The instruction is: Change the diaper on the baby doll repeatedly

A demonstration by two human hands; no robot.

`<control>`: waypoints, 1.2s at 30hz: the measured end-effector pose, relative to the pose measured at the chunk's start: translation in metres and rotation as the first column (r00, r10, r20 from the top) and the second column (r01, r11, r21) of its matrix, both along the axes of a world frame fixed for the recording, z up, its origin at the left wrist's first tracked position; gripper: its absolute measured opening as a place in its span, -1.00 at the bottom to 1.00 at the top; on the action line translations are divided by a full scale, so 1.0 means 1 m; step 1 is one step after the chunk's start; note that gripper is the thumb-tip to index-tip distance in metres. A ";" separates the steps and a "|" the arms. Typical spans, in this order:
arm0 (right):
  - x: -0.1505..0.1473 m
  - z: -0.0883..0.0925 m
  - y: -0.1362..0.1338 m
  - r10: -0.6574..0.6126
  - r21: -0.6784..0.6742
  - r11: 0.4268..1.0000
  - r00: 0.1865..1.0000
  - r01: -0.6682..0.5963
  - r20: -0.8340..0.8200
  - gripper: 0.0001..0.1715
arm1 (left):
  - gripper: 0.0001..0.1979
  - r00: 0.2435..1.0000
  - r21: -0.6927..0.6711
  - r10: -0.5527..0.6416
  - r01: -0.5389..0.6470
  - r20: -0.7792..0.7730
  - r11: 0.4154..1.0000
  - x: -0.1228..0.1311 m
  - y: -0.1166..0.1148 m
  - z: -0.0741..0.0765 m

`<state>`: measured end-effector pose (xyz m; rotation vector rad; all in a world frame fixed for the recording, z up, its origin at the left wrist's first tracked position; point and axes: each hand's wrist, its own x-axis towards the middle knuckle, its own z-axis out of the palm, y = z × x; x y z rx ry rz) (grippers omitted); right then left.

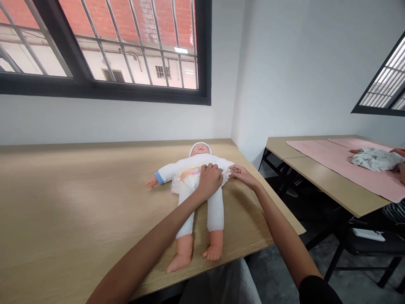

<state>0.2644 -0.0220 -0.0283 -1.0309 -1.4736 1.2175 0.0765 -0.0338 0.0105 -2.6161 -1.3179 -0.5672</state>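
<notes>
A baby doll (pixel 216 211) in a white suit and cap lies face up on the wooden table, feet towards me. Around its hips is a white diaper (pixel 186 174) with a coloured print on the front. My left hand (pixel 209 179) holds the diaper front down at the doll's waist, fingers bent over it and fingertips partly hidden. At the doll's side, my right hand (pixel 242 175) pinches the diaper's frilled edge between thumb and fingers. The doll's arm on the left is stretched outward, with a blue cuff at the wrist; the other arm is partly hidden.
The wooden table (pixel 79 211) ends just below the doll's feet. To the right, another table (pixel 332 185) bears a pink cloth (pixel 335 158) and a second doll in a patterned white garment (pixel 376 159). A person's hand shows at the right edge, above a black chair (pixel 363 247).
</notes>
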 end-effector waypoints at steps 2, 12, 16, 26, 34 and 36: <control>0.001 -0.001 0.000 0.010 0.005 1.000 1.000 -0.010 0.002 -0.65 | -0.75 1.000 -0.002 0.008 -0.008 0.001 1.000 0.001 0.000 0.000; 0.005 0.007 -0.004 0.050 0.035 0.998 0.989 -0.045 -0.142 -0.71 | -0.80 0.999 0.003 0.042 -0.042 0.005 0.999 0.001 0.000 0.000; 0.002 0.012 -0.008 0.090 -0.007 0.996 0.973 -0.094 -0.214 -0.66 | -0.90 0.997 -0.017 0.056 -0.055 0.058 0.998 0.001 -0.002 0.003; -0.003 0.015 -0.011 0.060 -0.038 0.997 0.967 -0.072 -0.249 -0.66 | -0.71 0.994 0.017 -0.088 0.087 0.057 0.996 0.000 -0.003 0.002; -0.004 0.016 -0.012 0.062 -0.039 0.996 0.960 -0.076 -0.273 -0.67 | -0.80 0.992 -0.013 -0.103 0.104 0.080 0.994 -0.003 -0.004 0.003; -0.004 0.014 -0.011 0.070 -0.040 0.996 0.961 -0.083 -0.267 -0.65 | -0.80 0.993 0.000 -0.102 0.102 0.067 0.995 -0.003 -0.004 0.002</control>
